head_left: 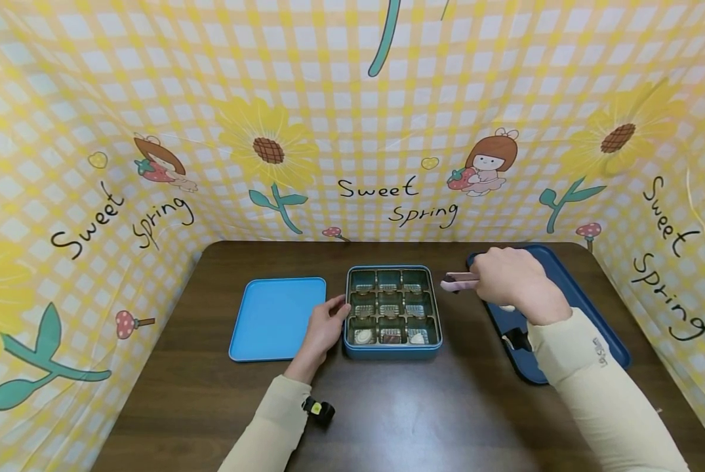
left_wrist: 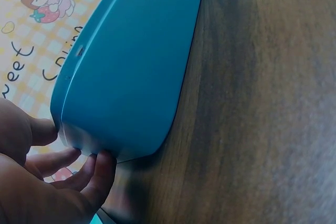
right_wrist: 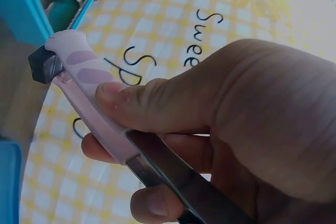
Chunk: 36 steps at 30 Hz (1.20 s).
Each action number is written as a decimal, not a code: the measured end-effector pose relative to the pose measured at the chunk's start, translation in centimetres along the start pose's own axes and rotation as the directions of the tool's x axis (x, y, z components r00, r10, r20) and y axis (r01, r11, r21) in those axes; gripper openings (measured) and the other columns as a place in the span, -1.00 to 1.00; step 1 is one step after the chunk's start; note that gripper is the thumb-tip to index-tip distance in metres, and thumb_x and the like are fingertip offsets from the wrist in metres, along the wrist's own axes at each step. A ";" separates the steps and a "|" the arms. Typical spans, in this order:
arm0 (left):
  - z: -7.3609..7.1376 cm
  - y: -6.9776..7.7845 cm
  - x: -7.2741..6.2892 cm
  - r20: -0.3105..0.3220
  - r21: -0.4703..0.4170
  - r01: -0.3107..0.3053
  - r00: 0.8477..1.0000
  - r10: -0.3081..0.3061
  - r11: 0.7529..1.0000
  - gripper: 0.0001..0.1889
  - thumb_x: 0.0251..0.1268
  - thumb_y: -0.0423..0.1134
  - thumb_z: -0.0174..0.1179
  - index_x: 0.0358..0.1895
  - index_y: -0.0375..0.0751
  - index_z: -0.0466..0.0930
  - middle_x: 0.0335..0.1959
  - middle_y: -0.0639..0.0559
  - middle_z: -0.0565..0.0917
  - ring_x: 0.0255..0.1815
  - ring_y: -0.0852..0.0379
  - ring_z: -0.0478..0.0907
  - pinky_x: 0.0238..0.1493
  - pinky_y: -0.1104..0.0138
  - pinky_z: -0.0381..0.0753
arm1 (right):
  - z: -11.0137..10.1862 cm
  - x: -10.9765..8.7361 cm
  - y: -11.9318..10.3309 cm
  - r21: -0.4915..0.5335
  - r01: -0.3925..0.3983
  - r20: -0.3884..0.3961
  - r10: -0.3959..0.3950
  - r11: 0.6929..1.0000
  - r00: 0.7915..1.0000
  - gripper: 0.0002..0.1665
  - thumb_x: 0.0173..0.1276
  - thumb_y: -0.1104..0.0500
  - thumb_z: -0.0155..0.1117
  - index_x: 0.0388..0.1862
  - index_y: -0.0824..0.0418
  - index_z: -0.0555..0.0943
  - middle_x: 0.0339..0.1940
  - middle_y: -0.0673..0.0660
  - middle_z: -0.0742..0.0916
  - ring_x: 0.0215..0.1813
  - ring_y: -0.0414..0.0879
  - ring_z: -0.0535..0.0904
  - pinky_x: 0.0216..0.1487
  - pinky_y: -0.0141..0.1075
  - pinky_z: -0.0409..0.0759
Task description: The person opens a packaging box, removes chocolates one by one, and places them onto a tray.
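A blue tin (head_left: 393,353) stands mid-table with a divided insert of several compartments. Its front row holds a white piece (head_left: 363,336), a brown piece (head_left: 391,337) and another white piece (head_left: 417,337). My left hand (head_left: 322,328) grips the tin's left side, thumb at the rim and fingertips against the outer wall. Right of the tin, my right hand (head_left: 508,278) holds tongs with pink, paw-like tips (right_wrist: 86,69). Between those tips is a small dark faceted block (right_wrist: 44,64). Part of the tongs is hidden by the hand.
A flat light-blue lid (head_left: 275,321) lies left of the tin. On the right lies a dark-blue tray (head_left: 588,314), partly covered by the right arm, with a black item (head_left: 516,339) on it. Checked cloth (head_left: 352,131) walls in the table's back and sides.
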<state>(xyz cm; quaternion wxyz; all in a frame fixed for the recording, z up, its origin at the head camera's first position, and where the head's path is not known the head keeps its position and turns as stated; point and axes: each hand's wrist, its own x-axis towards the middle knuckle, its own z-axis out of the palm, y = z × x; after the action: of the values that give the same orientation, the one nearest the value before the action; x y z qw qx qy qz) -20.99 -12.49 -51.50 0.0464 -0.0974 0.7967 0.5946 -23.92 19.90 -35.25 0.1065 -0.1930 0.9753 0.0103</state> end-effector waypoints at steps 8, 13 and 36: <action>0.0 -0.2 0.0 0.007 -0.001 -0.002 1.000 0.002 1.000 -0.53 0.59 -0.20 0.08 0.43 -0.31 0.42 0.32 -0.25 0.52 0.32 -0.14 0.48 0.25 0.01 0.52 | 1.0 -0.8 1.7 0.038 -0.043 0.034 0.042 0.998 0.999 -0.82 0.34 0.27 0.26 -0.23 0.08 0.77 -0.49 0.04 0.62 -0.52 -0.03 0.46 -0.54 -0.21 0.33; 0.0 -0.2 0.0 0.009 0.000 -0.007 1.000 0.007 1.000 -0.53 0.59 -0.20 0.09 0.43 -0.32 0.42 0.32 -0.25 0.53 0.32 -0.14 0.48 0.25 0.01 0.52 | 1.4 -1.3 2.9 0.050 -0.063 0.048 0.060 0.997 0.997 -0.86 0.30 0.24 0.29 -0.25 0.08 0.75 -0.48 0.03 0.62 -0.51 -0.04 0.48 -0.51 -0.20 0.37; -0.1 -0.1 0.0 0.008 -0.003 -0.008 1.000 0.008 1.000 -0.53 0.59 -0.19 0.08 0.43 -0.30 0.42 0.31 -0.25 0.53 0.30 -0.13 0.48 0.24 0.00 0.52 | 2.1 -3.8 7.5 0.076 -0.130 0.087 0.123 0.989 0.989 -0.86 0.41 0.11 0.27 -0.20 0.08 0.75 -0.44 0.05 0.63 -0.46 -0.01 0.45 -0.47 -0.13 0.33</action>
<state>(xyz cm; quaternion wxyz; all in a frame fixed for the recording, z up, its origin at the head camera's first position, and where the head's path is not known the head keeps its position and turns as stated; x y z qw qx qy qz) -20.92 -12.59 -51.59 0.0471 -0.0917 0.7962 0.5963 -22.89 28.43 -36.65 0.1533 -0.1256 0.9801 -0.0150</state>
